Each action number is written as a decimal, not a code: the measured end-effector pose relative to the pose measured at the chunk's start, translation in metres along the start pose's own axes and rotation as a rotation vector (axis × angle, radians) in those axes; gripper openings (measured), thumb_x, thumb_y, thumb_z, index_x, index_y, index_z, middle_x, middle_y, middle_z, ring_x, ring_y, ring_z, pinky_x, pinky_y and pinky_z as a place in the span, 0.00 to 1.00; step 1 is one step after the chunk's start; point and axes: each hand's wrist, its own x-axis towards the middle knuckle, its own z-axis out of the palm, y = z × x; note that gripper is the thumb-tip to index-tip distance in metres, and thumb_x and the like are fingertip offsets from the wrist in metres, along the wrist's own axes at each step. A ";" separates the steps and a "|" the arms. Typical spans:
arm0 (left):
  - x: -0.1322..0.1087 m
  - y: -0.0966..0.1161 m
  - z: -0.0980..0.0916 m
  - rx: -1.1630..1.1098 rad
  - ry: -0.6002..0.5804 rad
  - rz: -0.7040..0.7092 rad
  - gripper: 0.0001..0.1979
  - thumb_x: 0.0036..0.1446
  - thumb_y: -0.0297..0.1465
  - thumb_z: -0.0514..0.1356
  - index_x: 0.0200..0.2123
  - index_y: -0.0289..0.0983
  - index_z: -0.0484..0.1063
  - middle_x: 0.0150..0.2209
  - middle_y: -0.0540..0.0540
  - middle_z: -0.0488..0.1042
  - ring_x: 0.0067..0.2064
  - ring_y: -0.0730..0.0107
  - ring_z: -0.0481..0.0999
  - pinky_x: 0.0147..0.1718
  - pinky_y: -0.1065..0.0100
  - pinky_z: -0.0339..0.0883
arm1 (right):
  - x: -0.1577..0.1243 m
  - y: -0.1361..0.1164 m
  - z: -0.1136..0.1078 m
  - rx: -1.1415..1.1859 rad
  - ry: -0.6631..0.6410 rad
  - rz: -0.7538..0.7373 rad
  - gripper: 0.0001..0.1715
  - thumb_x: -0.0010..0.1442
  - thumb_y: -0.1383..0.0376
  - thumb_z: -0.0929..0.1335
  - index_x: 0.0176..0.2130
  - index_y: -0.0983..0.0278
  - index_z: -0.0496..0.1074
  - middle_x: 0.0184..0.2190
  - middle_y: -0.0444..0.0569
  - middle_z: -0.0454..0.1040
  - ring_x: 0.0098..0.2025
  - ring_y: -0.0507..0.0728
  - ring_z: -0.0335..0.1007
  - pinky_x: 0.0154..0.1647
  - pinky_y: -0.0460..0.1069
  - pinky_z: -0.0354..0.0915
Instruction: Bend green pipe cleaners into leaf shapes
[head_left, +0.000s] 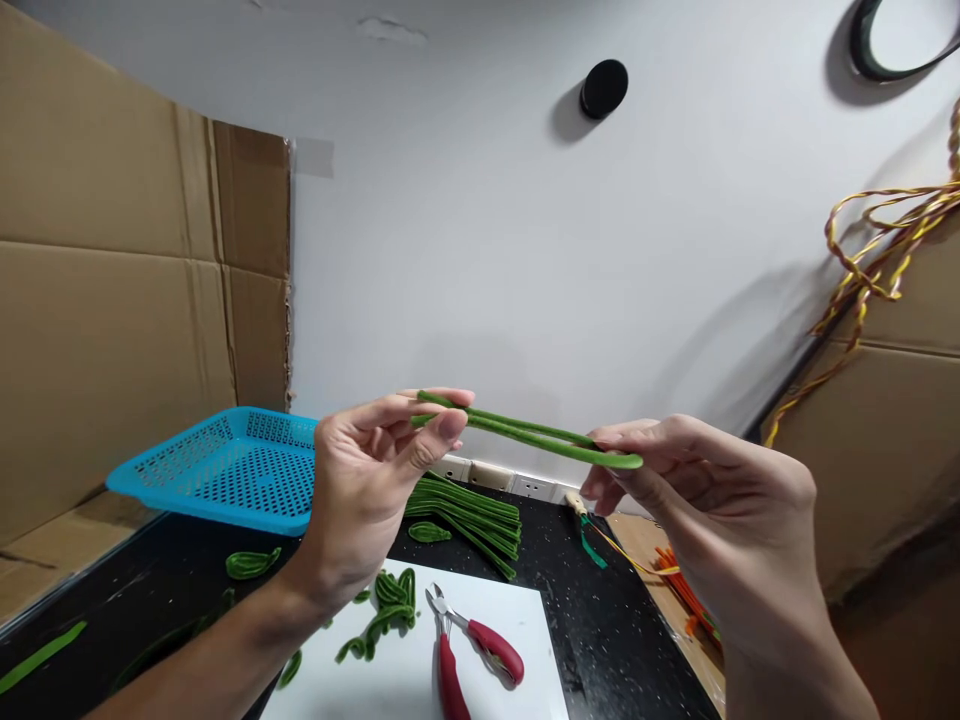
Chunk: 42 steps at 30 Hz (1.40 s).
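Status: left hand [367,480] is pinching the two free ends of the doubled green stem [525,435] between thumb and forefinger. The right hand [697,490] is gripping the folded end, fingers closed around it. The stem is hanging in the air between both sets of fingertips, well above the table, sloping slightly down toward the right fingers. Doing this well, in my view, means keeping both strands parallel and taut, ends level under the left thumb, right pinch sitting exactly on the bend. Below the left fingers, bent green pieces [390,600] are lying on a white sheet [525,620], with red-handled pliers [480,650] just right of them. A bundle of straight stems [472,515] is lying behind and under the left fingers, a blue basket [225,465] further left. Orange stems [679,580] are lying under the right fingers. Twisted yellow-red wire [877,250] is hanging well above and right of the right fingers, not interfering.
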 end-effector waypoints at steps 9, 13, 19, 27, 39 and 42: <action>0.001 0.000 0.002 -0.022 0.096 -0.028 0.18 0.45 0.29 0.80 0.28 0.36 0.72 0.30 0.51 0.84 0.28 0.73 0.84 0.27 0.81 0.80 | 0.000 0.005 -0.005 -0.086 -0.077 0.119 0.09 0.68 0.59 0.74 0.40 0.63 0.81 0.29 0.49 0.79 0.27 0.54 0.78 0.26 0.44 0.78; 0.001 0.002 0.000 0.015 0.094 -0.065 0.22 0.42 0.29 0.81 0.38 0.40 0.76 0.26 0.52 0.82 0.29 0.71 0.84 0.27 0.80 0.80 | -0.001 0.011 -0.006 -0.140 -0.069 0.140 0.10 0.66 0.58 0.76 0.44 0.61 0.81 0.30 0.48 0.79 0.28 0.53 0.78 0.26 0.44 0.77; -0.001 0.002 0.000 0.151 0.071 -0.067 0.12 0.47 0.35 0.79 0.30 0.36 0.82 0.30 0.43 0.84 0.31 0.68 0.85 0.30 0.79 0.80 | -0.001 0.013 -0.003 -0.149 -0.077 0.169 0.14 0.66 0.55 0.76 0.47 0.61 0.81 0.37 0.50 0.81 0.31 0.53 0.79 0.28 0.44 0.78; 0.000 -0.001 -0.001 0.181 0.046 -0.068 0.11 0.51 0.38 0.77 0.30 0.37 0.84 0.32 0.44 0.85 0.29 0.71 0.83 0.27 0.77 0.80 | -0.001 0.013 -0.009 -0.247 -0.020 0.158 0.14 0.67 0.53 0.74 0.42 0.61 0.84 0.24 0.45 0.77 0.25 0.49 0.75 0.28 0.42 0.73; -0.001 -0.006 -0.001 0.173 0.154 -0.003 0.10 0.51 0.38 0.77 0.32 0.39 0.83 0.32 0.48 0.85 0.31 0.76 0.84 0.33 0.83 0.79 | 0.002 0.005 -0.006 -0.343 -0.563 0.268 0.19 0.70 0.54 0.71 0.32 0.62 0.82 0.27 0.45 0.76 0.29 0.48 0.68 0.28 0.43 0.61; -0.001 -0.005 -0.003 0.259 0.145 0.030 0.10 0.52 0.37 0.77 0.32 0.40 0.84 0.32 0.49 0.85 0.31 0.76 0.84 0.33 0.83 0.79 | -0.001 0.001 0.008 -0.333 -0.628 0.304 0.16 0.69 0.53 0.72 0.39 0.62 0.83 0.31 0.46 0.78 0.30 0.49 0.68 0.26 0.44 0.61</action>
